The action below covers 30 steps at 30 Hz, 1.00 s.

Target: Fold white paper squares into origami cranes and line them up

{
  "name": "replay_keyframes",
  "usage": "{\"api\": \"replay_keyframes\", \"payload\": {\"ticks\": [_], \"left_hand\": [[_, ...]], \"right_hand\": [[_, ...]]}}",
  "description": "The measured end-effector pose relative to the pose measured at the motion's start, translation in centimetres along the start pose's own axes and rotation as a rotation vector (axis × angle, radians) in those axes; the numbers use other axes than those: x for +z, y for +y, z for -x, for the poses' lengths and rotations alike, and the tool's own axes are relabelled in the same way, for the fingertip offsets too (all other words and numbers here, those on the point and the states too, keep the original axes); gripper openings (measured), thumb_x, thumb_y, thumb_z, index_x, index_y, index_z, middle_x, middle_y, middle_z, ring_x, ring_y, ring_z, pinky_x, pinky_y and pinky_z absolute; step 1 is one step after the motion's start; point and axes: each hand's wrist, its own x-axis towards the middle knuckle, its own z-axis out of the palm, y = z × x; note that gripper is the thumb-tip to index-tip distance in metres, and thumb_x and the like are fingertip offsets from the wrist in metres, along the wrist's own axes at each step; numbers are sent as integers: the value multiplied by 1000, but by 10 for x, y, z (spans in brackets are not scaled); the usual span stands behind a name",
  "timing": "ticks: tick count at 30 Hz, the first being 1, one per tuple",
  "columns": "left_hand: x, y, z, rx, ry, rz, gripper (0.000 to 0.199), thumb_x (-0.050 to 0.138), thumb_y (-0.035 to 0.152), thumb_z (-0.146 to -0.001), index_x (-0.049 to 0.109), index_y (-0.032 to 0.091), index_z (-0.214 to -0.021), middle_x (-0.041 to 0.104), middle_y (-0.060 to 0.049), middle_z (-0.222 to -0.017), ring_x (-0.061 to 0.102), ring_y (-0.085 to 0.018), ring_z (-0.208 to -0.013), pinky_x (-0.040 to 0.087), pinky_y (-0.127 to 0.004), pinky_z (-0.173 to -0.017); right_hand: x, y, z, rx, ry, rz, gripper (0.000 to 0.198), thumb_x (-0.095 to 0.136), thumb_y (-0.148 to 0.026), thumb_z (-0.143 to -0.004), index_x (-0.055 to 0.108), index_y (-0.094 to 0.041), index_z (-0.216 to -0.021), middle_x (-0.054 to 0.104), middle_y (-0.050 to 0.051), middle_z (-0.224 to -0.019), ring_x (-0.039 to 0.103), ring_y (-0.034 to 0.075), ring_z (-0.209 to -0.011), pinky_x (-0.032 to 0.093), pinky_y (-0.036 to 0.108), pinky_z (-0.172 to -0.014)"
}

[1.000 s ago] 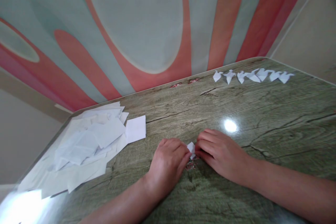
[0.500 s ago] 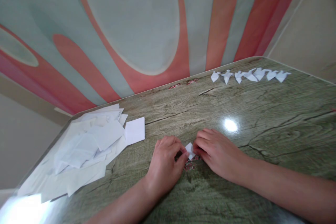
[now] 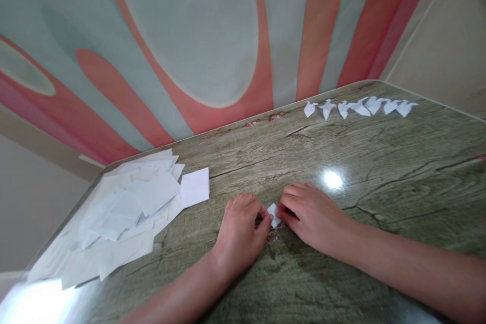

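A small folded white paper (image 3: 274, 214) lies between my hands at the near middle of the wood-patterned table. My left hand (image 3: 243, 228) pinches its left side between thumb and index finger. On the opposite side, my right hand (image 3: 307, 212) has its fingers closed at the paper's right edge; its fingertips are partly hidden. Several folded white paper birds (image 3: 374, 105) stand in a row near the table's back right corner.
A loose heap of white paper sheets (image 3: 129, 212) covers the table's left end. Beside it sits a squared stack of small paper (image 3: 195, 187). The patterned wall (image 3: 197, 35) rises along the table's back edge. Worn red patches (image 3: 277, 116) mark the surface.
Both hands stay at the folded paper with nearly the same grip. The whole view has shifted slightly; the paper itself looks almost unchanged.
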Motion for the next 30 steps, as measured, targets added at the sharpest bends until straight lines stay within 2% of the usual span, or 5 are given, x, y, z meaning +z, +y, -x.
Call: {"api": "replay_keyframes", "payload": {"ticks": [9,14,19,24,30], "left_hand": [[2,-1,-3,-29,-11,1,9,59,22,-80,56,19,-73,60,-1,-81,54,-20,-85,39,-32,-74],[1,-1,-3,-17,-7,83,5,60,17,-79,59,20,-83,62,0,-84,55,-19,-87,40,-32,-77],[0,-3,-3,0,-9,117,5,62,16,-79,61,21,-80,62,0,-82,56,-18,-86,40,-30,-76],[0,-6,-1,31,-10,135,2,62,18,-80,62,20,-79,63,0,-81,56,-18,-85,39,-30,-77],[-1,-9,-1,34,-20,157,3,64,21,-81,64,20,-84,63,-1,-82,56,-17,-84,40,-30,-79]], "right_hand": [[-5,0,-3,87,-47,-46,11,67,-20,-78,63,-20,-68,61,1,-74,56,19,-78,33,33,-69],[-6,1,-4,90,-51,-116,11,69,-16,-76,62,-20,-69,62,-1,-75,56,18,-79,32,32,-71],[-6,8,-1,74,-28,-197,12,67,-11,-76,61,-19,-70,62,-3,-72,55,16,-75,34,31,-70],[-11,21,5,-93,6,-330,15,58,-7,-84,65,-20,-83,63,-1,-83,55,14,-83,39,29,-76],[-8,20,7,-234,-23,-241,11,57,-19,-89,68,-21,-90,62,2,-87,54,18,-85,41,33,-77]]}}
